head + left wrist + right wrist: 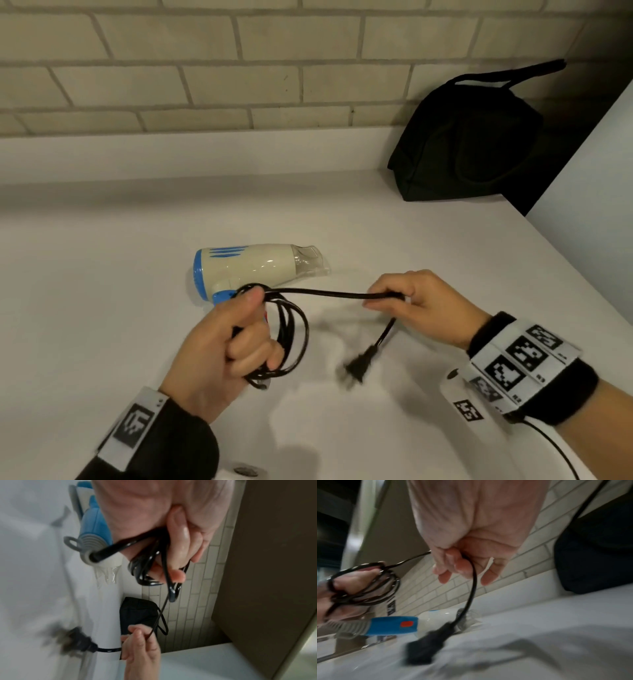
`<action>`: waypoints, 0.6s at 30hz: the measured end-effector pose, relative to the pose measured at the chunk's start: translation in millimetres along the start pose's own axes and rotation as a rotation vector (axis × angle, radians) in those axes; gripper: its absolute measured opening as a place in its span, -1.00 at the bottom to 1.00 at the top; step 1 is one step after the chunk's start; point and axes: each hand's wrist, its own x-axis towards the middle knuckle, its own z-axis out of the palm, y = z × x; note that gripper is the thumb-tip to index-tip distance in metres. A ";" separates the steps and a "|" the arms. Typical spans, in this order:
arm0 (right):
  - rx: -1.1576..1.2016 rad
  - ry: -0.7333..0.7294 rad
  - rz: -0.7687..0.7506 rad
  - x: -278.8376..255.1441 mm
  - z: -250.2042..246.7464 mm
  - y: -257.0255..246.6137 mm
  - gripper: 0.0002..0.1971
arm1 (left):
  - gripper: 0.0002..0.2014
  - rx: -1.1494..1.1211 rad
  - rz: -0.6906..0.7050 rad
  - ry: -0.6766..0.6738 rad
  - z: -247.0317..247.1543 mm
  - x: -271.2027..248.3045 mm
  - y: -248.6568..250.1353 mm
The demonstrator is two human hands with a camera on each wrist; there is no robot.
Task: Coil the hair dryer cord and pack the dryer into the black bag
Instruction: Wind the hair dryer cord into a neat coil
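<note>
Your white counter (pixel 102 274) carries two items: a cream-and-blue hair dryer (pixel 253 265) lying on its side mid-surface, and a black bag (pixel 469 147) standing at the back right against the tiled wall (pixel 205 68).

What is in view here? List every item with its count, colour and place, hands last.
hair dryer: one, cream with blue trim, lying on the counter.
cord: one, black, loops in the left hand, a straight run leading to the right hand.
plug: one, black, hanging below the right hand.
black bag: one, at the back right against the wall.
counter: one, white.
tiled wall: one, beige.
left hand: fingers curled round the coil.
right hand: grips the cord.
</note>
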 end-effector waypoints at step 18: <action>0.125 -0.161 0.439 -35.0 -14.9 46.6 -0.72 | -0.65 -0.137 0.000 0.204 -0.7 3.1 -1.2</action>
